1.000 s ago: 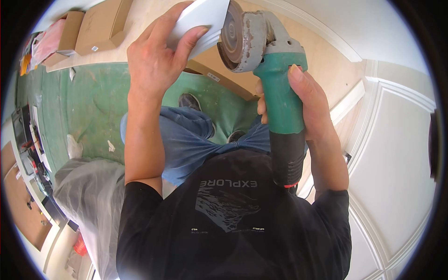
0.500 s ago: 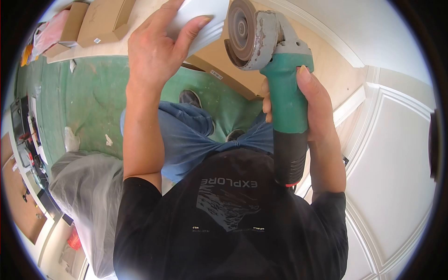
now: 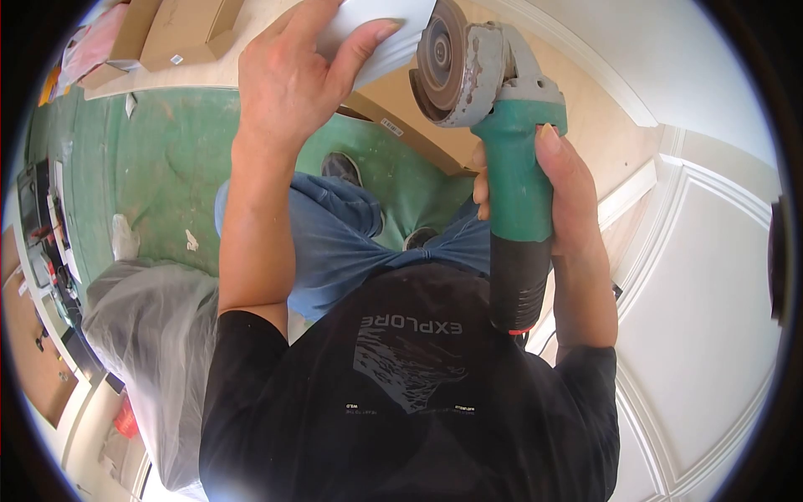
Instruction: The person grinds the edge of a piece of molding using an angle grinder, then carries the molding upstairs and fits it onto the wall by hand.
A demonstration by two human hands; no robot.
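Observation:
My left hand [image 3: 293,75] is closed around a white ridged moulding strip [image 3: 391,60], thumb lying along its face. The strip's far part runs out of the top of the view. In my right hand [image 3: 569,180] is an angle grinder [image 3: 520,171] with a green and black body and a scuffed grey guard, held upright. My right thumb rests on the green housing near its head. The grinder's worn disc [image 3: 441,52] faces the end of the strip; whether they touch I cannot tell.
Cardboard boxes [image 3: 188,38] lie at the upper left, and another carton [image 3: 427,117] sits beyond my feet. Green sheeting [image 3: 176,159] covers the floor. Clear plastic [image 3: 155,326] drapes something at my left. White panelled woodwork [image 3: 703,293] stands at my right.
My left hand has brought the strip slightly right, its end now closer to the disc. The grinder has shifted a little right and down.

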